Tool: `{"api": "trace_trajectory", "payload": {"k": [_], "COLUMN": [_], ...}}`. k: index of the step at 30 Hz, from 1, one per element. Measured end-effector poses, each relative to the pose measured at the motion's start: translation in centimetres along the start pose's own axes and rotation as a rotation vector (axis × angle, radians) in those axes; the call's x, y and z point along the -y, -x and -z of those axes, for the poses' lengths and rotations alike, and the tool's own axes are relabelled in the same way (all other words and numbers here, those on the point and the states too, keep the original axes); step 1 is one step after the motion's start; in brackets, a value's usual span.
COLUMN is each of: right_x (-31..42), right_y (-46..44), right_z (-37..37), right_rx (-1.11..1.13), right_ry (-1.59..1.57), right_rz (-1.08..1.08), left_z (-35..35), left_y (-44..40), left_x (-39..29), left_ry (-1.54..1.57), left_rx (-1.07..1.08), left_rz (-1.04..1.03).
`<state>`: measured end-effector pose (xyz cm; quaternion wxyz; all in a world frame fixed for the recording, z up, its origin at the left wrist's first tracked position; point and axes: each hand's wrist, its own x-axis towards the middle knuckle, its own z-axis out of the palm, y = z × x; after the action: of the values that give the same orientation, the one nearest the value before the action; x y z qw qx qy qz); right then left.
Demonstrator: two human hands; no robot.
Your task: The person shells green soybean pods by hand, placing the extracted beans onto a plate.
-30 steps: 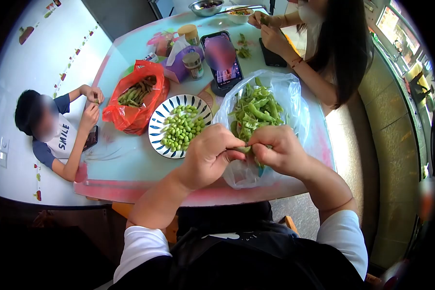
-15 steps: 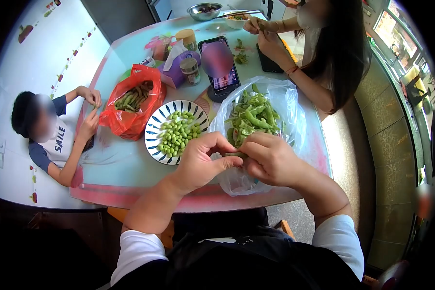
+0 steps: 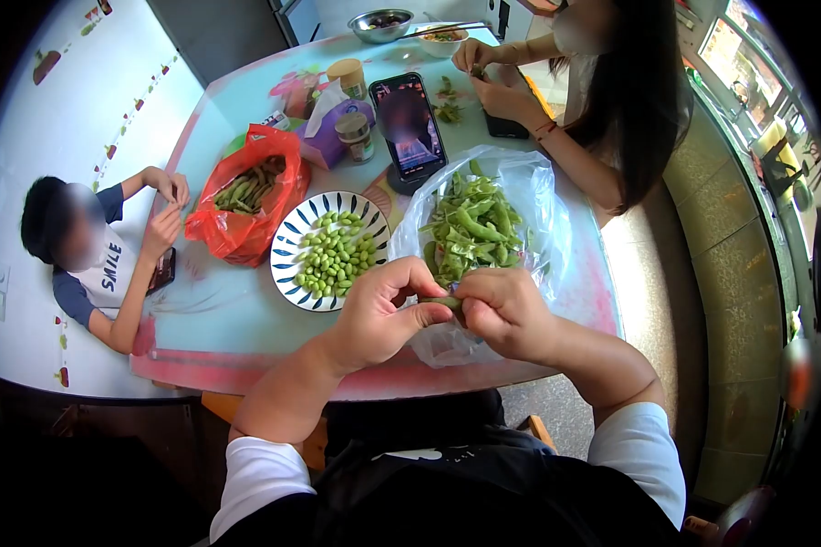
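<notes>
Between my two hands is a green bean pod, held over the near edge of a clear plastic bag. My left hand pinches the pod's left end between thumb and fingers. On its right end, the fingers of my right hand are closed. Empty-looking green pods fill the clear bag just beyond my hands. To the left, a striped white plate holds a heap of shelled green beans.
A red plastic bag of unshelled pods lies left of the plate. Behind stand a phone, a purple tissue box and a jar. Two other people sit at the table's left and far right, handling small things. Bowls stand at the back.
The view has shifted slightly. Both my hands stay on the pod, which shows a little more between my fingertips now. The person at the right has lowered their hands slightly.
</notes>
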<state>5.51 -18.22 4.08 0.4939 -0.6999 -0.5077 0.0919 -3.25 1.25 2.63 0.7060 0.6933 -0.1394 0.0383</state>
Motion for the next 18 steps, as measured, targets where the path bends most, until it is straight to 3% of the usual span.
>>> {"api": "trace_trajectory", "payload": {"k": [7,16,18], "right_x": [-0.3,-0.6,-0.5], "right_y": [0.1,-0.1,-0.3], "right_z": [0.2,-0.9,-0.9], "right_rx": [0.086,0.002,-0.025], "right_ry": [-0.414,-1.019,-1.021], "right_rz": [-0.316,-0.643,-0.655], "left_z": [-0.6,-0.7,-0.7], "left_y": [-0.3,-0.4,-0.4], "left_x": [0.2,1.5,1.6], "left_ry": [0.161,0.149,0.124], "left_rx": [-0.033,-0.052,-0.067], "left_rz": [0.034,-0.103,-0.106]}}
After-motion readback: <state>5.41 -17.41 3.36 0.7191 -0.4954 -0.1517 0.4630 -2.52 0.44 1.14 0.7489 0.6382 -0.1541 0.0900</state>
